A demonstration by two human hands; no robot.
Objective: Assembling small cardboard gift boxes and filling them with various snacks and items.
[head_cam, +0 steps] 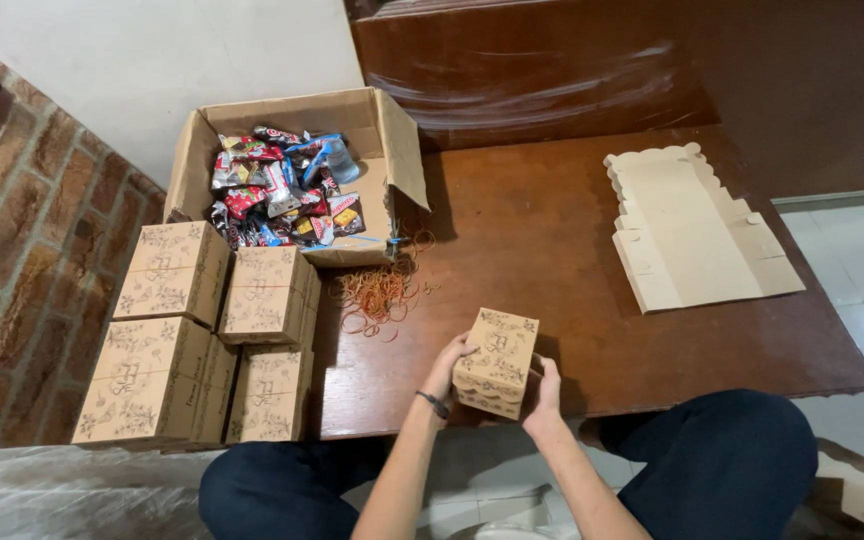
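Here your left hand (pixel 450 362) and right hand (pixel 546 392) clasp one small decorated box (pixel 495 362) from either side, holding it upright at the near edge of the wooden table (pixel 592 290). Its scalloped flap looks closed, so judge this box as folded. Four finished boxes (pixel 207 330) stand stacked at your left, touching one another. One flat box blank (pixel 697 228) lies unfolded at the far right, so at least that one remains to be made up. The open carton (pixel 292 180) holds many wrapped snacks (pixel 277 190), and loose rubber bands (pixel 377 293) lie just beside it. Whether the held box is filled cannot be told; no band shows on it. Your right fingers are mostly hidden behind it.
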